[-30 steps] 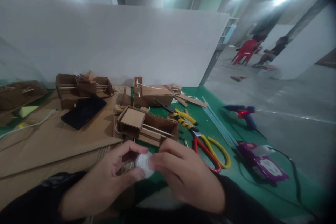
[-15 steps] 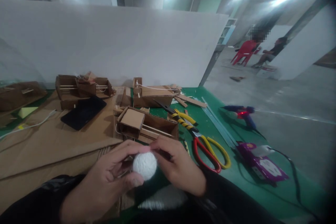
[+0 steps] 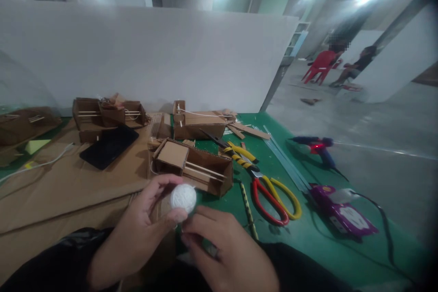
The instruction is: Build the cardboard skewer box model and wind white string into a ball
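Observation:
A ball of white string (image 3: pixel 183 201) sits between the thumb and fingers of my left hand (image 3: pixel 143 219), which is closed around its left side. My right hand (image 3: pixel 219 242) is just below and right of the ball. Its fingers are curled with the tips pressed together; whatever they pinch is too small or hidden to make out. Just beyond both hands lies a cardboard box (image 3: pixel 208 164) with two thin wooden sticks along its open part and a cardboard block (image 3: pixel 171 157) at its left end.
Red-handled scissors (image 3: pixel 270 200), yellow-and-black pliers (image 3: pixel 236 153) and a striped stick (image 3: pixel 248 210) lie to the right. Farther right are a glue gun (image 3: pixel 316 146) and purple power strip (image 3: pixel 342 212). A black phone (image 3: pixel 109 147) rests on cardboard sheets (image 3: pixel 85 191). Two people sit far off.
My right hand has moved down and toward me, away from the top of the ball. My left hand has shifted slightly left and up with the ball, and the striped stick is now more visible.

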